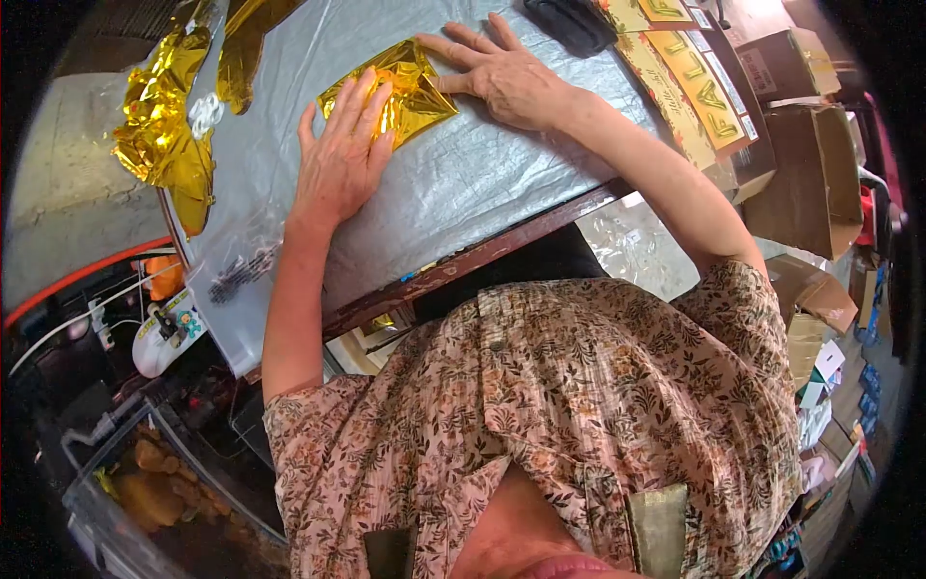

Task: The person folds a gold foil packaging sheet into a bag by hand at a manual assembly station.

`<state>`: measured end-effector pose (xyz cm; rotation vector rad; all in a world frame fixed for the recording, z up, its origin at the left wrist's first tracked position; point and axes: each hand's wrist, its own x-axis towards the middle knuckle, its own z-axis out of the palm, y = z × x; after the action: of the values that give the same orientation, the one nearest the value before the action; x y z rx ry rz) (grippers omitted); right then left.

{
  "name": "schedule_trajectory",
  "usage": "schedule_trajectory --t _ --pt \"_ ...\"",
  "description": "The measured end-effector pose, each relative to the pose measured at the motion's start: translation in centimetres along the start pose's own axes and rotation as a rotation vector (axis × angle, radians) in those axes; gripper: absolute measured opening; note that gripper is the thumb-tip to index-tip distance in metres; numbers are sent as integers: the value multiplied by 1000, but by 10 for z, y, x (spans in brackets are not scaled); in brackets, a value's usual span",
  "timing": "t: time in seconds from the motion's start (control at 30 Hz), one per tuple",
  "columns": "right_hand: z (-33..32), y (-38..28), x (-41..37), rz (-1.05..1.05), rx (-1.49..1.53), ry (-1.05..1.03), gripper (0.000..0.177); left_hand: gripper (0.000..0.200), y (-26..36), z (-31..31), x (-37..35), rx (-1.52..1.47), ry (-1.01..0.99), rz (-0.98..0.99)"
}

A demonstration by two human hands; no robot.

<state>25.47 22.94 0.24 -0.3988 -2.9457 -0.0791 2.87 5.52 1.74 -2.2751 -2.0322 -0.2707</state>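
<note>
A folded piece of shiny gold foil (422, 106), roughly square and creased, lies on the silvery-grey sheet covering the table. Across its left part rests my left hand (340, 164), flat with the fingers stretched out over the foil. My right hand (511, 82) is spread on the sheet at the foil's right edge, its fingertips reaching the corner and side. Neither hand grips anything. More crumpled gold foil (174, 116) hangs at the table's left edge, with a small white bundle of string (205, 114) beside it.
Packaging cards with gold "FALL" lettering (709, 96) lie along the table's right side, near a dark cloth-like item (569, 24). Cardboard boxes (805, 179) stand to the right. Clear plastic bags (227, 289) drape over the left front corner. Below left sits a glass tank (116, 425).
</note>
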Motion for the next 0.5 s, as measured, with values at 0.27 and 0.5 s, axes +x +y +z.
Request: schedule_trajectory --t 0.27,0.5 --pt "-5 1 -12 -14 30 54 62 58 -2 5 -2 3 3 -24" --pt "-11 7 -10 8 -55 119 72 58 -2 4 -3 8 17 -26"
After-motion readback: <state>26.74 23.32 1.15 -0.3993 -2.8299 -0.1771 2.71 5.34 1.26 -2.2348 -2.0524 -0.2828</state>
